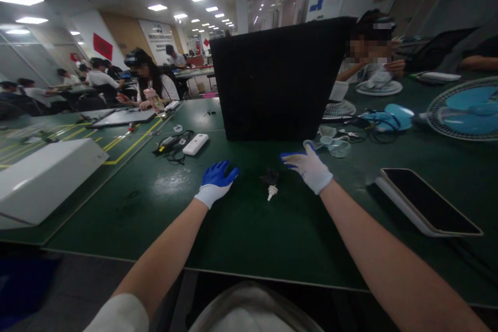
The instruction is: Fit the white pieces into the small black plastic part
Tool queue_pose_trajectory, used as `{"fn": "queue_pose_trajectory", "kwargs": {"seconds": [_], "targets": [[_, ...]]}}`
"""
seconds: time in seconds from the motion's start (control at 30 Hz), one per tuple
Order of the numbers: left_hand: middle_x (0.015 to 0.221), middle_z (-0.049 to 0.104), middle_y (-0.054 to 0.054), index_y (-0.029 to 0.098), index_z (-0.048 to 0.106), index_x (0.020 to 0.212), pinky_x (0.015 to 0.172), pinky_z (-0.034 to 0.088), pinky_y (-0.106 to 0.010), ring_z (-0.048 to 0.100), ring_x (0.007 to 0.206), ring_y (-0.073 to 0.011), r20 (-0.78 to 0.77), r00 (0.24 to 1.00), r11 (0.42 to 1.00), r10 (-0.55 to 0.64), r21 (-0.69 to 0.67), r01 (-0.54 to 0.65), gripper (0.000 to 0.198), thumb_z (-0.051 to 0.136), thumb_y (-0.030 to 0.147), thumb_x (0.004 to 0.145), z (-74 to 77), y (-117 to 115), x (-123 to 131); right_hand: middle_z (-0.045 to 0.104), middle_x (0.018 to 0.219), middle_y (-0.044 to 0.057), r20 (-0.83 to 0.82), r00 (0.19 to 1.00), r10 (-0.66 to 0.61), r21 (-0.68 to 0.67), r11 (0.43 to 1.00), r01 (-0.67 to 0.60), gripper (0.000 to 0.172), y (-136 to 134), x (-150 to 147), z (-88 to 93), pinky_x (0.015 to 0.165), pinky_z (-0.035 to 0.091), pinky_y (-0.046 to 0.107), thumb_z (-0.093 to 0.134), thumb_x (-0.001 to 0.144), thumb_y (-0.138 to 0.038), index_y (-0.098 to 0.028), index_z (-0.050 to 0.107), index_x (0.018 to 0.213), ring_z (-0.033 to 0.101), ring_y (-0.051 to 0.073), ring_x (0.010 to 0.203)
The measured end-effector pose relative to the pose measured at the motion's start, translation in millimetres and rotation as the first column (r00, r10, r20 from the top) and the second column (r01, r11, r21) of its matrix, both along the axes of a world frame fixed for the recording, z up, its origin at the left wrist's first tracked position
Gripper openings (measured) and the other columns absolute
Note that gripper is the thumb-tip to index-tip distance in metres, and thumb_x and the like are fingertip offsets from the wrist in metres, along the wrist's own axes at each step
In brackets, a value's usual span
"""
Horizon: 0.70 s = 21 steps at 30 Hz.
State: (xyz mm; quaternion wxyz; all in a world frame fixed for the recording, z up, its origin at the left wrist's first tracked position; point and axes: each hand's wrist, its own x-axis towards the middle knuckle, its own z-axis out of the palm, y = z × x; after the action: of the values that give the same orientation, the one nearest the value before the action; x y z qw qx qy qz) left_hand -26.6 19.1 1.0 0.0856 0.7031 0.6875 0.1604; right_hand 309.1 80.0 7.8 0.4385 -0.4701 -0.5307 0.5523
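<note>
My left hand, in a white glove with a blue coating, rests low over the green table with its fingers spread and nothing in it. My right hand, in a matching glove, has its fingers stretched toward the left and its thumb raised; it holds nothing that I can see. Between the two hands lies a small white plastic piece with a narrow stem. A dark, thin piece, hard to make out, lies just behind it. Clear plastic cups sit right behind my right hand.
A large black box stands ahead. At left are a white power bank, cables and a white box. A dark-screened tablet lies right. Fan parts and two co-workers are beyond.
</note>
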Motion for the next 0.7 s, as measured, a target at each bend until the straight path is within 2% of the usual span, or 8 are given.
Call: {"fn": "queue_pose_trajectory", "kwargs": {"seconds": [0.07, 0.13, 0.23, 0.33, 0.4, 0.5, 0.6, 0.7], "targets": [[0.158, 0.046, -0.013, 0.021, 0.045, 0.151, 0.121, 0.03, -0.048, 0.039, 0.148, -0.0332, 0.014, 0.995, 0.995, -0.102, -0.004, 0.102, 0.077, 0.033, 0.072, 0.095, -4.2, -3, 23, 0.076, 0.116, 0.011, 0.33, 0.943, 0.048, 0.113, 0.99, -0.09, 0.074, -5, 0, 2.1, 0.108, 0.047, 0.049, 0.036, 0.086, -0.083, -0.023, 0.079, 0.094, 0.067, 0.031, 0.116], [0.159, 0.044, -0.013, 0.021, 0.041, 0.153, 0.122, 0.029, -0.049, 0.037, 0.149, -0.0342, 0.03, 0.984, 0.985, -0.174, -0.005, 0.174, 0.081, 0.032, 0.074, 0.094, -8.0, -8, 49, 0.077, 0.112, 0.005, 0.58, 0.812, 0.07, 0.178, 0.961, -0.21, 0.056, -11, -1, 6.9, 0.107, 0.046, 0.048, 0.057, 0.081, -0.077, -0.029, 0.08, 0.097, 0.068, 0.03, 0.112], [0.161, 0.041, -0.014, 0.02, 0.039, 0.155, 0.122, 0.028, -0.052, 0.034, 0.15, -0.0359, 0.079, 0.968, 0.971, -0.239, 0.001, 0.239, 0.083, 0.034, 0.075, 0.093, -10.6, -15, 75, 0.077, 0.11, 0.003, 0.761, 0.641, 0.105, 0.197, 0.903, -0.381, 0.044, -19, -6, 16.3, 0.1, 0.05, 0.045, 0.065, 0.079, -0.068, -0.032, 0.081, 0.099, 0.07, 0.028, 0.106], [0.158, 0.044, -0.015, 0.02, 0.036, 0.156, 0.12, 0.033, -0.052, 0.04, 0.147, -0.0345, 0.194, 0.946, 0.966, -0.259, 0.038, 0.256, 0.08, 0.038, 0.07, 0.094, -10.9, -15, 84, 0.078, 0.111, 0.002, 0.864, 0.502, 0.052, 0.225, 0.851, -0.475, 0.038, -21, -12, 19.7, 0.095, 0.052, 0.042, 0.063, 0.085, -0.061, -0.033, 0.08, 0.103, 0.071, 0.027, 0.104], [0.154, 0.05, -0.015, 0.019, 0.037, 0.156, 0.116, 0.04, -0.048, 0.048, 0.142, -0.0308, 0.291, 0.925, 0.969, -0.246, 0.072, 0.235, 0.073, 0.039, 0.063, 0.098, -11.7, -12, 84, 0.077, 0.114, 0.002, 0.875, 0.484, -0.033, 0.288, 0.837, -0.464, 0.035, -22, -17, 16.4, 0.098, 0.052, 0.043, 0.062, 0.087, -0.055, -0.032, 0.079, 0.108, 0.07, 0.027, 0.108], [0.148, 0.057, -0.013, 0.019, 0.043, 0.153, 0.114, 0.043, -0.045, 0.056, 0.136, -0.0262, 0.353, 0.902, 0.968, -0.25, 0.124, 0.22, 0.06, 0.044, 0.048, 0.101, -13.5, -5, 82, 0.077, 0.117, 0.004, 0.824, 0.541, -0.166, 0.439, 0.792, -0.425, 0.033, -26, -27, 8.7, 0.103, 0.05, 0.045, 0.059, 0.091, -0.046, -0.029, 0.078, 0.112, 0.069, 0.027, 0.112], [0.141, 0.064, -0.008, 0.024, 0.054, 0.144, 0.118, 0.04, -0.048, 0.06, 0.13, -0.0231, 0.284, 0.899, 0.935, -0.334, 0.22, 0.278, 0.045, 0.048, 0.034, 0.1, -12.8, -2, 82, 0.078, 0.112, 0.004, 0.762, 0.608, -0.224, 0.539, 0.74, -0.402, 0.03, -34, -42, 7.2, 0.102, 0.051, 0.045, 0.056, 0.095, -0.04, -0.027, 0.078, 0.109, 0.07, 0.026, 0.109], [0.135, 0.068, -0.005, 0.026, 0.06, 0.137, 0.115, 0.044, -0.044, 0.064, 0.124, -0.0203, 0.209, 0.889, 0.873, -0.407, 0.375, 0.312, 0.041, 0.055, 0.025, 0.096, -8.0, -2, 81, 0.079, 0.107, 0.004, 0.716, 0.655, -0.242, 0.608, 0.678, -0.414, 0.026, -39, -60, 10.8, 0.101, 0.051, 0.044, 0.055, 0.096, -0.033, -0.026, 0.078, 0.104, 0.071, 0.024, 0.104]]}}
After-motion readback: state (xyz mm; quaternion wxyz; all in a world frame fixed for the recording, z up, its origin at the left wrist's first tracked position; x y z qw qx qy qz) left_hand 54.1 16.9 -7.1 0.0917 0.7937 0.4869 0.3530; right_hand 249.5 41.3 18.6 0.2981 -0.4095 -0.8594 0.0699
